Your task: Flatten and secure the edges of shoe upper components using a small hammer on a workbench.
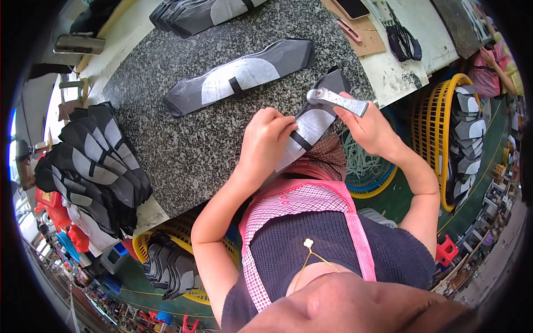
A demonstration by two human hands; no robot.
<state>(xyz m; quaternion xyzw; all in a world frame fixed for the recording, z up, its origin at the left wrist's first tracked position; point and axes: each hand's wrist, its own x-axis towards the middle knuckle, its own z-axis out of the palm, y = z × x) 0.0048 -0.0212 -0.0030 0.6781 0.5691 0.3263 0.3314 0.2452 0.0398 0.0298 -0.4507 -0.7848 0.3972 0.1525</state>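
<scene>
My right hand (371, 130) is closed on a metal hammer (340, 102), whose head lies over the upper part of a black-and-grey panel (317, 123) at the edge of the stone slab. Most of the hammer's handle is hidden by the hand. With its fingers pinched together, my left hand (263, 139) grips the near side of that panel, beside a narrow black strip (301, 140) across its silver-grey area. Farther back, a similar flat panel (241, 79) with its own black strip lies on the speckled slab (172, 141), apart from both hands.
A fanned pile of panels (102, 161) sits left, another stack (208, 15) at the back. A phone (353, 6) and pink cutter (350, 31) lie back right. Yellow baskets (430, 127) of panels stand right and below left; a basket of pale strips (363, 158) is below the slab.
</scene>
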